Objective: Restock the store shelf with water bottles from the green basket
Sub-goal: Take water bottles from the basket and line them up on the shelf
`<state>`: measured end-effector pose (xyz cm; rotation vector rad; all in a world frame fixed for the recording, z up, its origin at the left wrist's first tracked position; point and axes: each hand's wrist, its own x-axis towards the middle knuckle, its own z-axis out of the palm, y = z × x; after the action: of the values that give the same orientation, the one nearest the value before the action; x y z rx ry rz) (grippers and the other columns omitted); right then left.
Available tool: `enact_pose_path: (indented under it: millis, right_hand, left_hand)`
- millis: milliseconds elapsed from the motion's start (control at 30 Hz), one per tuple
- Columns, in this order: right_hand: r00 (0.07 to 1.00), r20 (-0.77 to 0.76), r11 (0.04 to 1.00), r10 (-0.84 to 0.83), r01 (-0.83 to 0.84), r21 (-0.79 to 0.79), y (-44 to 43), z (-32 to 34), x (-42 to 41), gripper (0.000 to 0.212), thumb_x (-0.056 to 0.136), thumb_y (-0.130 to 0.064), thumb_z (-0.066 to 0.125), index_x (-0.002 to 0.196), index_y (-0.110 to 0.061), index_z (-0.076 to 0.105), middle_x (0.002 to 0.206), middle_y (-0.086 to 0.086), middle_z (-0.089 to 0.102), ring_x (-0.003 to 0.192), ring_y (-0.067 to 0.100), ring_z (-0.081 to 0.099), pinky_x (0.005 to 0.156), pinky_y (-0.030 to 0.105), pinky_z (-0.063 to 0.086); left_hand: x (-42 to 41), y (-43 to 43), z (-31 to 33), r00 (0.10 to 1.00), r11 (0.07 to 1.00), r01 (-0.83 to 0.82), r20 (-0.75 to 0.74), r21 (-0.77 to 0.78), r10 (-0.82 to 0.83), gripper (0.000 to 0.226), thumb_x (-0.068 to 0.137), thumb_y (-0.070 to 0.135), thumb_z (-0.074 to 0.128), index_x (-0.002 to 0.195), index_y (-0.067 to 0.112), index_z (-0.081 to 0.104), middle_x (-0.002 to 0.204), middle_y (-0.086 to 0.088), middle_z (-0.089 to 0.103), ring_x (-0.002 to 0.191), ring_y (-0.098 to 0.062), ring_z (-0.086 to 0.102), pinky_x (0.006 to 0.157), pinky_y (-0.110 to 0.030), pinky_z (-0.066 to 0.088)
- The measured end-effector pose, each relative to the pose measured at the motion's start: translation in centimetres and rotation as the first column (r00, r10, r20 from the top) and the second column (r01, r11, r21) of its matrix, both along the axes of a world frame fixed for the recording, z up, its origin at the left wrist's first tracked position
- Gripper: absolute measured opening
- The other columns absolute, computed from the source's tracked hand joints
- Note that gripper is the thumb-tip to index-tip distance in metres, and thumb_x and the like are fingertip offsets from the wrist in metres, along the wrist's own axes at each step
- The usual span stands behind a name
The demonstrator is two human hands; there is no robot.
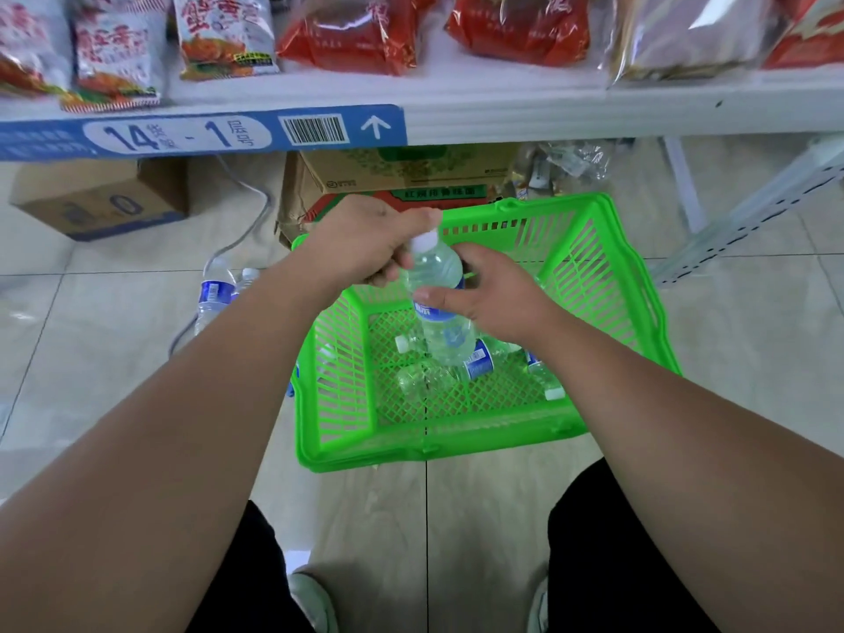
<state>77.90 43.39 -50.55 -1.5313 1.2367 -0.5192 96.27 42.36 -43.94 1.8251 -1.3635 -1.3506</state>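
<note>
Mid-transfer: both hands held one clear plastic water bottle (436,294) with blue label, white cap, above the green plastic lattice basket (607,285). Left hand (370,244) gripped near the cap at 11 o'clock, right hand (493,294) wrapped around the body. Next, probably: lift to the white metal shelf (593,116) at 12 o'clock. More bottles lay in the basket.

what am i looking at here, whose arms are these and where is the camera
There is no machine here: a person wears the camera on their head, looking down at their own arms. Both hands hold one water bottle above a green basket that sits on the tiled floor. The left hand grips near the white cap, and the right hand wraps the label. More bottles lie in the basket, and two more stand on the floor at left. Above runs a store shelf with snack bags.
</note>
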Motion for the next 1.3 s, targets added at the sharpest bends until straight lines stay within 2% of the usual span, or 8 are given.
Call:
enact_pose_path:
  millis: [167, 367, 500, 600, 733, 867, 967, 1300]
  right_hand:
    - [0.981, 0.155, 0.984, -0.115, 0.091, 0.153, -0.7, 1.2, 0.0, 0.020, 0.088, -0.045, 0.075, 0.101, -0.030, 0.071, 0.093, -0.011, 0.077, 0.082, 0.002, 0.073, 0.073, 0.033, 0.062]
    - [0.928, 0.297, 0.944, -0.224, 0.130, 0.304, -1.4, 2.4, -0.1, 0.028, 0.091, -0.048, 0.066, 0.101, -0.022, 0.069, 0.092, -0.004, 0.080, 0.090, 0.021, 0.077, 0.078, 0.043, 0.062]
    - [0.894, 0.357, 0.920, -0.271, 0.133, 0.368, -1.9, 2.8, 0.3, 0.030, 0.090, -0.049, 0.066, 0.106, -0.024, 0.067, 0.092, -0.004, 0.077, 0.079, 0.016, 0.075, 0.072, 0.034, 0.055]
    - [0.886, 0.319, 0.914, -0.336, 0.225, 0.337, -2.1, 3.1, 0.5, 0.034, 0.086, -0.054, 0.070, 0.105, -0.026, 0.069, 0.096, -0.005, 0.078, 0.085, 0.016, 0.076, 0.077, 0.038, 0.057]
    - [0.863, 0.291, 0.900, -0.414, 0.340, 0.273, -1.6, 4.6, 0.1, 0.047, 0.072, -0.062, 0.079, 0.104, -0.029, 0.074, 0.103, -0.001, 0.079, 0.100, 0.025, 0.075, 0.086, 0.048, 0.059]
    - [0.879, 0.304, 0.927, -0.369, 0.326, 0.183, -0.5, 9.4, -0.6, 0.038, 0.070, -0.060, 0.080, 0.097, -0.034, 0.079, 0.098, 0.004, 0.080, 0.094, 0.027, 0.077, 0.086, 0.061, 0.059]
    - [0.892, 0.307, 0.942, -0.332, 0.297, 0.156, 0.5, 14.7, -0.7, 0.017, 0.075, -0.054, 0.078, 0.089, -0.045, 0.079, 0.093, -0.002, 0.080, 0.088, 0.020, 0.077, 0.087, 0.057, 0.059]
    - [0.925, 0.220, 0.950, -0.310, 0.312, 0.026, 1.0, 39.9, 0.8, 0.016, 0.093, -0.046, 0.064, 0.085, -0.043, 0.077, 0.085, -0.022, 0.077, 0.082, -0.002, 0.073, 0.089, 0.037, 0.055]
  left_hand:
    - [2.0, 1.8, -2.3, 0.996, 0.996, 0.084, -0.017, -0.029, -0.085, 0.043, 0.086, 0.055, 0.073, 0.113, 0.022, 0.064, 0.102, 0.007, 0.068, 0.088, -0.007, 0.063, 0.077, -0.026, 0.052]
    - [4.0, 4.6, -7.0, 0.937, 0.911, 0.338, 0.006, 0.237, -0.349, 0.100, 0.056, 0.079, 0.084, 0.138, 0.033, 0.053, 0.136, 0.010, 0.065, 0.126, -0.011, 0.062, 0.112, -0.045, 0.046]
    - [2.2, 5.3, -6.7, 0.943, 0.929, 0.327, 0.011, 0.173, -0.333, 0.069, 0.066, 0.059, 0.088, 0.122, 0.026, 0.064, 0.113, 0.011, 0.076, 0.104, -0.003, 0.071, 0.102, -0.034, 0.054]
    - [0.3, 5.8, -5.2, 0.956, 0.968, 0.242, 0.153, 0.069, -0.250, 0.048, 0.076, 0.046, 0.087, 0.111, 0.023, 0.062, 0.098, 0.012, 0.072, 0.079, 0.005, 0.067, 0.068, -0.011, 0.051]
    - [-1.6, 6.5, -4.7, 0.976, 0.991, 0.135, 0.173, -0.002, -0.133, 0.061, 0.067, 0.057, 0.088, 0.109, 0.026, 0.058, 0.098, 0.012, 0.069, 0.086, -0.009, 0.068, 0.077, -0.032, 0.055]
    - [-1.8, 7.2, -1.1, 0.971, 0.977, 0.214, 0.106, -0.001, -0.212, 0.059, 0.074, 0.059, 0.083, 0.118, 0.031, 0.056, 0.103, 0.017, 0.068, 0.088, 0.007, 0.065, 0.076, -0.019, 0.051]
    - [-1.3, 7.5, 4.1, 0.959, 0.968, 0.250, 0.143, -0.020, -0.245, 0.049, 0.075, 0.058, 0.083, 0.112, 0.034, 0.062, 0.094, 0.018, 0.070, 0.074, 0.009, 0.062, 0.068, -0.015, 0.049]
    - [0.5, 6.6, 28.6, 0.948, 0.956, 0.282, 0.178, -0.077, -0.265, 0.033, 0.076, 0.057, 0.082, 0.099, 0.037, 0.070, 0.066, 0.032, 0.063, 0.056, 0.016, 0.054, 0.052, -0.013, 0.036]
